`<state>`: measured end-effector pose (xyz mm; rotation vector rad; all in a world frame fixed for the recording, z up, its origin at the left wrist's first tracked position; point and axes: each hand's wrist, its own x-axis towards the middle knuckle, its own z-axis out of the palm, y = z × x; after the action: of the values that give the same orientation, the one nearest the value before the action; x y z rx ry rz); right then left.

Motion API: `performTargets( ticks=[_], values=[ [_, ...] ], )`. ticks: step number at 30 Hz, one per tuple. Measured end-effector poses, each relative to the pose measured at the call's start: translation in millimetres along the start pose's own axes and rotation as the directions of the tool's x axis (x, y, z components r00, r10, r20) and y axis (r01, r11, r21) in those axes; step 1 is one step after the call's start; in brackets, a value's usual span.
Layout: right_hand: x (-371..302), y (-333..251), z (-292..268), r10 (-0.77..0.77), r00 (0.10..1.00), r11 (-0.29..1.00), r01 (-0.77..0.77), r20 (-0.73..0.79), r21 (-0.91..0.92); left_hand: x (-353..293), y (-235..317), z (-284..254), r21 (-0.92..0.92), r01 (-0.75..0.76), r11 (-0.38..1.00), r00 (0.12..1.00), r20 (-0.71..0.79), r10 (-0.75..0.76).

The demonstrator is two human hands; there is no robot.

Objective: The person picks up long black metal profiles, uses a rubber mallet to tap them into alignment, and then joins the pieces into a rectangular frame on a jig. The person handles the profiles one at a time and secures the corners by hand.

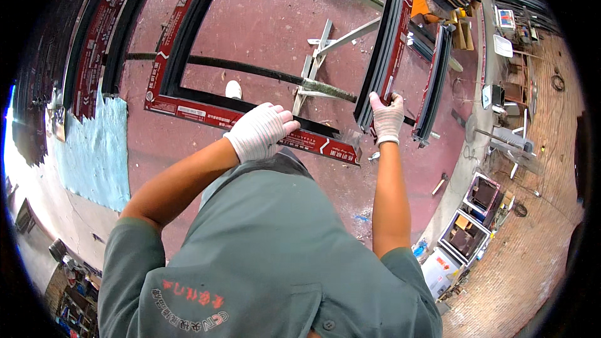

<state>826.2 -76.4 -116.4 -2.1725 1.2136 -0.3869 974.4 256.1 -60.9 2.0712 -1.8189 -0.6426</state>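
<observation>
Head view: white-gloved left hand [263, 130] and white-gloved right hand [388, 117] both reach forward over a maroon floor [269, 9].
Frame: black profile frame with red printed film [206, 112]; lies ahead and to the left, its near rail crossing in front of the torso.
Rail axis: left to right, right end closer to the body.
Bar: long black ribbed bar with red film [383, 50]; extends away from the right hand, far end leaning slightly right.
Left hand: fingers together, partly curled over the rail; grip underneath is hidden, so closure cannot be told.
Right hand: closed about the bar's near end, thumb on one side, fingers around the other.
Key relation: bar end sits just beside the rail's right end, roughly crosswise, apparently apart.
Nearer hand to that gap: right.
</observation>
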Motion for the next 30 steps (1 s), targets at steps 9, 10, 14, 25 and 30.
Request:
performTargets(
  ticks=[9,10,14,25,30],
  values=[
    [-5,-4,19,-0.122,0.992,0.991,0.120,0.028,0.050,4,-3,4,0.063,0.025,0.998,0.998,0.062,-0.029],
    [-9,-9,19,-0.113,0.993,0.991,0.109,0.040,0.080,4,-4,6,0.071,0.031,0.997,0.997,0.068,-0.036],
    [-17,-14,19,-0.105,0.993,0.982,0.094,0.061,0.162,3,-4,6,0.041,0.011,0.999,0.999,0.049,-0.013],
    [-14,-9,27,-0.109,0.992,0.981,0.097,0.062,0.171,1,-6,6,0.039,-0.014,0.999,0.999,0.031,0.012],
    [-10,2,23,-0.107,0.989,0.972,0.083,0.103,0.221,1,-5,8,0.043,-0.019,0.999,0.999,0.032,0.017]
  ],
)
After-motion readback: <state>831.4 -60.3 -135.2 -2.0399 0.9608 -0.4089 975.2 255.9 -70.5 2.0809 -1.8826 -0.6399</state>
